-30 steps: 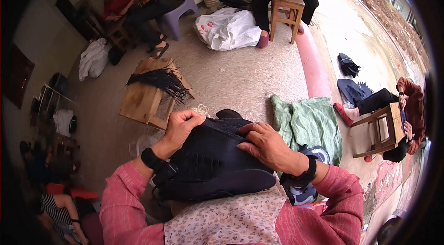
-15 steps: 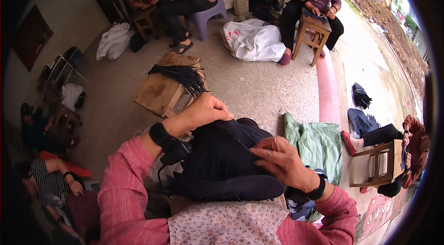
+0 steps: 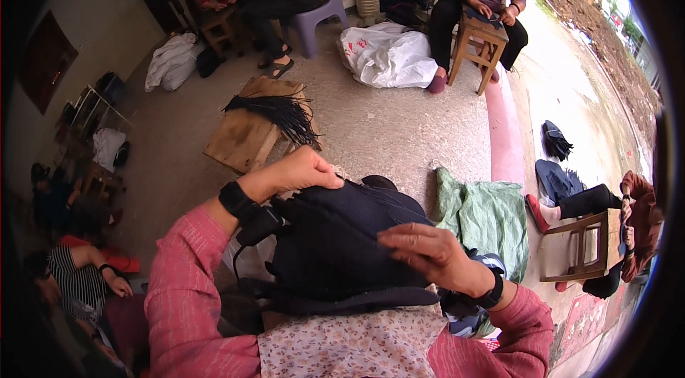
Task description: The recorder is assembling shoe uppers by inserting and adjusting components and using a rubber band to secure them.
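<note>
Dark black cloth (image 3: 335,239) lies in a thick, layered bundle over my lap, in front of a floral apron (image 3: 349,342). My left hand (image 3: 305,170) pinches the cloth's far upper edge between thumb and fingers. Over the right part of the cloth is my right hand (image 3: 432,255), its fingers stretched out and slightly blurred; it appears to hold nothing. Thin lines or threads run along the cloth between the two hands. The near edge of the bundle is a rounded, thick flap.
Ahead stands a wooden stool (image 3: 246,139) carrying a bunch of black strips (image 3: 282,113). A green woven sack (image 3: 478,221) lies to my right. White sacks (image 3: 389,57) rest on the floor farther off. Several people sit around at stools, one at the right (image 3: 631,235).
My left hand has shifted a little left, drawing the cloth's upper edge with it. My right hand's fingers, curled before, are now straighter and slightly lower over the cloth.
</note>
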`<state>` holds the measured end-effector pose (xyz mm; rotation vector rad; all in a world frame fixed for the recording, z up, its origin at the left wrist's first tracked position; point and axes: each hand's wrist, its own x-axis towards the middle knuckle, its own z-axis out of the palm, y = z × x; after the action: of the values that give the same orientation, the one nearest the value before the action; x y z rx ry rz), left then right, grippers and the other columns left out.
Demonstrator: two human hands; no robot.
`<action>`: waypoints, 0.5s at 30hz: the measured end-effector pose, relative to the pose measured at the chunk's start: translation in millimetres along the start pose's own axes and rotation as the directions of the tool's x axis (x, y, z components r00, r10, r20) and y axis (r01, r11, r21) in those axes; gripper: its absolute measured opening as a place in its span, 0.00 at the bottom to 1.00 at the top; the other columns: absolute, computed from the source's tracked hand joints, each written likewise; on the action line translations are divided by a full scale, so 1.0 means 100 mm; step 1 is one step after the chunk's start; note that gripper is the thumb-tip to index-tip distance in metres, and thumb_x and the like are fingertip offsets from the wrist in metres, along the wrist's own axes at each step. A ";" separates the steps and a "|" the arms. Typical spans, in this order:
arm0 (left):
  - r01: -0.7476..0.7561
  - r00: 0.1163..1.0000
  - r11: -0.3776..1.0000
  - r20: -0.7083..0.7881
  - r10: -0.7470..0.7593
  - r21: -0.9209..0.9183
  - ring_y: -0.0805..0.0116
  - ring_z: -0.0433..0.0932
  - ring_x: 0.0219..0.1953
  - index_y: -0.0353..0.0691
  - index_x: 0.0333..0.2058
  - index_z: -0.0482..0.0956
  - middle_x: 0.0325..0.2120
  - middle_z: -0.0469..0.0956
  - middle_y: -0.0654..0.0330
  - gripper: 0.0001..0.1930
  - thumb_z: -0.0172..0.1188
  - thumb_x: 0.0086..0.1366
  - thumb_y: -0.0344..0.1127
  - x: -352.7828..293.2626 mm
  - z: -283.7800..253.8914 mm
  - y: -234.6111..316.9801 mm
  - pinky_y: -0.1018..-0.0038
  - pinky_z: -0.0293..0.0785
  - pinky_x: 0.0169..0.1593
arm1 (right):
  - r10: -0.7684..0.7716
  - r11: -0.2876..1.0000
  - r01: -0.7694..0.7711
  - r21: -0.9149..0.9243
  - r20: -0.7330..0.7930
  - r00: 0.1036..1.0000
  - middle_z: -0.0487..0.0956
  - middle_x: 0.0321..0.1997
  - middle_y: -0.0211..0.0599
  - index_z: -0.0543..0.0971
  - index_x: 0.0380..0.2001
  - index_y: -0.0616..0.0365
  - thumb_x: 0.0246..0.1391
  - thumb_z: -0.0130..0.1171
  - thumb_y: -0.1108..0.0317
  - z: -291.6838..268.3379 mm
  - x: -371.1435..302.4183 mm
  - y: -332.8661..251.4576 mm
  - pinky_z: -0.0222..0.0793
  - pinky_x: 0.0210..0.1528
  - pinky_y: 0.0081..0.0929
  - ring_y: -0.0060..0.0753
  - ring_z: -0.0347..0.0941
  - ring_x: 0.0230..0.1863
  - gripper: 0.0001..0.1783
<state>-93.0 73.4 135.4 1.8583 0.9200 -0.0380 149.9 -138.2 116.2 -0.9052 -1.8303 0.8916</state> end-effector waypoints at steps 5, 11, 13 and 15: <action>-0.071 0.997 0.991 0.031 0.075 -0.114 0.84 0.74 0.25 0.33 0.32 0.86 0.21 0.80 0.67 0.07 0.65 0.60 0.32 0.03 -0.04 -0.55 0.81 0.71 0.31 | 0.035 0.958 -0.054 -0.282 -0.074 0.997 0.79 0.45 0.42 0.72 0.60 0.53 0.55 0.62 0.70 0.10 0.02 0.19 0.73 0.41 0.36 0.48 0.78 0.42 0.27; -0.053 0.990 0.991 -0.135 0.036 -0.120 0.77 0.78 0.24 0.34 0.30 0.85 0.23 0.82 0.62 0.11 0.63 0.63 0.37 0.18 -0.49 -0.32 0.79 0.76 0.30 | 0.152 0.972 -0.162 -0.173 -0.072 0.986 0.78 0.42 0.46 0.73 0.58 0.56 0.54 0.63 0.70 0.07 0.08 0.32 0.71 0.43 0.35 0.50 0.77 0.41 0.27; -0.109 0.978 0.991 -0.186 0.093 -0.076 0.77 0.78 0.24 0.34 0.30 0.85 0.23 0.82 0.62 0.12 0.62 0.64 0.38 0.29 -0.53 -0.08 0.79 0.76 0.30 | 0.215 0.964 -0.225 -0.140 -0.081 0.973 0.78 0.41 0.47 0.73 0.57 0.57 0.54 0.63 0.70 0.04 0.13 0.39 0.71 0.43 0.35 0.50 0.76 0.41 0.26; -0.228 0.961 0.973 -0.153 0.231 0.038 0.76 0.78 0.25 0.35 0.30 0.85 0.23 0.82 0.61 0.14 0.61 0.64 0.42 0.44 -0.35 0.21 0.77 0.76 0.30 | 0.257 0.961 -0.267 -0.077 -0.126 0.958 0.78 0.41 0.48 0.76 0.53 0.61 0.54 0.63 0.71 0.05 0.14 0.45 0.72 0.42 0.34 0.48 0.77 0.39 0.22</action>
<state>-61.7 122.1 150.2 1.9978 0.8058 0.2459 149.8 -105.8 81.7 -1.2549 -1.6887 0.9004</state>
